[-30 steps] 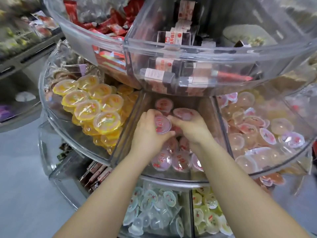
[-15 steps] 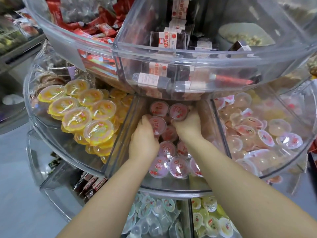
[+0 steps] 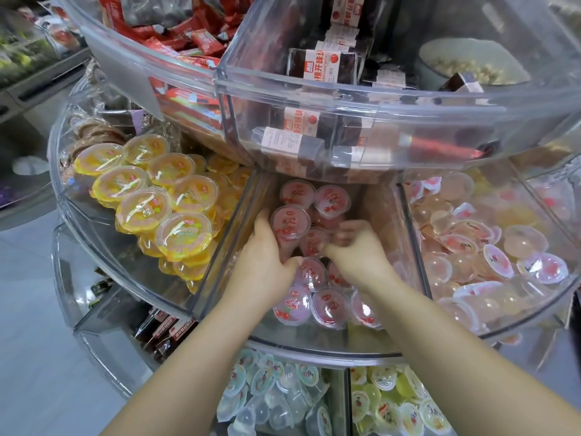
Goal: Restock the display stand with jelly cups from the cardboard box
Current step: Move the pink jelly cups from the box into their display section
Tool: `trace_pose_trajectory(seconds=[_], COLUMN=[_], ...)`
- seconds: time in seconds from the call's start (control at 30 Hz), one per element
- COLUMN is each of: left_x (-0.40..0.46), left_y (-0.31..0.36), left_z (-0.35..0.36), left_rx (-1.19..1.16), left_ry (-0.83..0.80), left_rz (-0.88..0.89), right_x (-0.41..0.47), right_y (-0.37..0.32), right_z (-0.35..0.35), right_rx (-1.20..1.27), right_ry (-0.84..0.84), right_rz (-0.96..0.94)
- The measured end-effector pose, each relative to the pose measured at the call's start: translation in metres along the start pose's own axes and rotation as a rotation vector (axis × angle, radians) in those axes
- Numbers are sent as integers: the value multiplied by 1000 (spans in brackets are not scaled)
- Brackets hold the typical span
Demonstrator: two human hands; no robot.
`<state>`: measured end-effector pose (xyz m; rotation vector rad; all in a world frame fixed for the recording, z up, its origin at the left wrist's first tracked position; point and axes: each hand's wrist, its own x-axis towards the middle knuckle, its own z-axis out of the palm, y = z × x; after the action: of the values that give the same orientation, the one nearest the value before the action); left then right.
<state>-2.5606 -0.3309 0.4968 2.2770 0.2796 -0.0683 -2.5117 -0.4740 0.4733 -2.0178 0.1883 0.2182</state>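
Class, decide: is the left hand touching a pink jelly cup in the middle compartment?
Touching. The head view shows the left hand with its fingers curled against the side of a pink jelly cup, no gap between them.

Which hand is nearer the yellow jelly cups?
Left. The left hand is in the pink-cup compartment beside the yellow jelly cups; the right hand is farther, on its other side.

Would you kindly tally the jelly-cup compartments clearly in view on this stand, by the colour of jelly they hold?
Orange-yellow cups: 1
Pink cherry cups: 1
Pale peach cups: 1
Clear cups: 1
Yellow-green cups: 1
Total: 5 compartments
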Motion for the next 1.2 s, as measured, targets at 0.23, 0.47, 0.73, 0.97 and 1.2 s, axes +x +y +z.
trace_pose_trajectory(seconds=[0.23, 0.47, 0.73, 0.97, 1.2], left_x=[-6, -9, -75, -177, -287], left_y=[-2, 2, -10, -127, -383], left_z=[1, -6, -56, -102, -1], left_rx=[-429, -530, -703, -652, -548], left_ry=[-136, -119, 66, 606, 599], left_rz=[-155, -137, 102, 46, -597], right_x=[0, 0, -62, -193, -253], right_y=[-22, -24, -48, -71, 140], right_z=[28, 34, 9, 110, 286], right_rx=[-174, -212, 143, 283, -340], right_ry=[-235, -223, -173, -622, -1003], right_rz=[-98, -133, -86, -361, -108])
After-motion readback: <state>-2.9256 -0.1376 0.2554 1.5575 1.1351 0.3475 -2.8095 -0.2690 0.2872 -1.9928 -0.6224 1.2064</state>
